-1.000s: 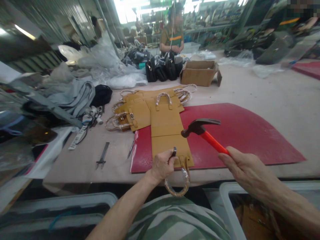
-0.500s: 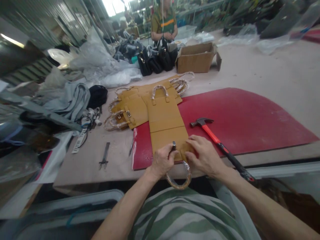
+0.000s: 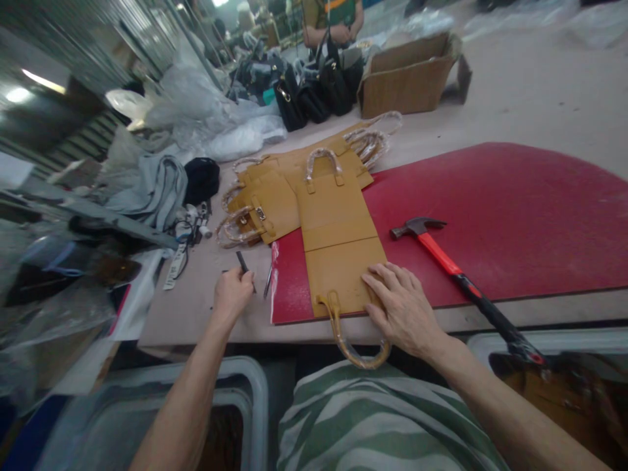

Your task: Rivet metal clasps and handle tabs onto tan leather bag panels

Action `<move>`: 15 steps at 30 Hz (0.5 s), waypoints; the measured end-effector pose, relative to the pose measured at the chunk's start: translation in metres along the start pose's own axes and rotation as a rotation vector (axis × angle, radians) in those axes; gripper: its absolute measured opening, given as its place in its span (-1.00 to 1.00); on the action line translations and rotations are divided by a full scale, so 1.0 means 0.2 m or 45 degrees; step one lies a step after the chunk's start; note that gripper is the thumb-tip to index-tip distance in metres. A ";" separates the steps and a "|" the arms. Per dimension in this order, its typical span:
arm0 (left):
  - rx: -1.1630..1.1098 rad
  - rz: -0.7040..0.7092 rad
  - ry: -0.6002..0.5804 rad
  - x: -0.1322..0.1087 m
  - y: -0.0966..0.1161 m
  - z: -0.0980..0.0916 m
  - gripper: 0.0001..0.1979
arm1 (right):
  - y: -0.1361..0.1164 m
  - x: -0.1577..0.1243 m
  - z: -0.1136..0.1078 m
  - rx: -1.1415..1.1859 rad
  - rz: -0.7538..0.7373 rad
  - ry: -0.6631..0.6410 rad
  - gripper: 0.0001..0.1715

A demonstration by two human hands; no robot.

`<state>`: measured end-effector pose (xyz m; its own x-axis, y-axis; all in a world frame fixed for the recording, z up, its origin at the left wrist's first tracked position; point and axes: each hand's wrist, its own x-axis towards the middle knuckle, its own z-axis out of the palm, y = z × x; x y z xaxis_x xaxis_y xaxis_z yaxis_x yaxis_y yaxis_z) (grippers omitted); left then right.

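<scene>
My left hand (image 3: 233,296) is closed over the bare table at the left, and a slim dark stick-like tool (image 3: 242,263) sticks up from its fingers. Its lower part is hidden, so I cannot tell its exact kind. My right hand (image 3: 400,304) lies with fingers stretched on the right edge of a tan leather bag panel (image 3: 338,268). The panel lies flat on a red mat (image 3: 495,216). A plastic-wrapped handle (image 3: 360,358) hangs from its near end over the table edge, and one strap end (image 3: 321,301) looks loose. Another wrapped handle (image 3: 321,157) is at the far end.
A claw hammer (image 3: 451,268) lies on the mat right of my right hand. A pen (image 3: 268,281) is beside the mat's left edge. More tan bag panels (image 3: 279,203) are piled beyond. Farther back are black bags (image 3: 314,98), a cardboard box (image 3: 407,78) and a person (image 3: 333,26).
My left hand has moved left, off the panel's near end to the table. My right hand has flattened onto the panel. The view has shifted.
</scene>
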<state>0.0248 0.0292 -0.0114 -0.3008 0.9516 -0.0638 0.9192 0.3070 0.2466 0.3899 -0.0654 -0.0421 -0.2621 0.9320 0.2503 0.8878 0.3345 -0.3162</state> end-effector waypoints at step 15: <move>0.009 0.112 -0.108 0.01 0.14 0.09 -0.83 | 0.07 0.03 0.08 -0.127 -0.112 0.133 -0.46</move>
<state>0.0540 0.0403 -0.0216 -0.1963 0.9727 -0.1235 0.9430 0.2218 0.2482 0.3940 -0.0530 -0.0600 -0.3041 0.8784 0.3686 0.8977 0.3938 -0.1977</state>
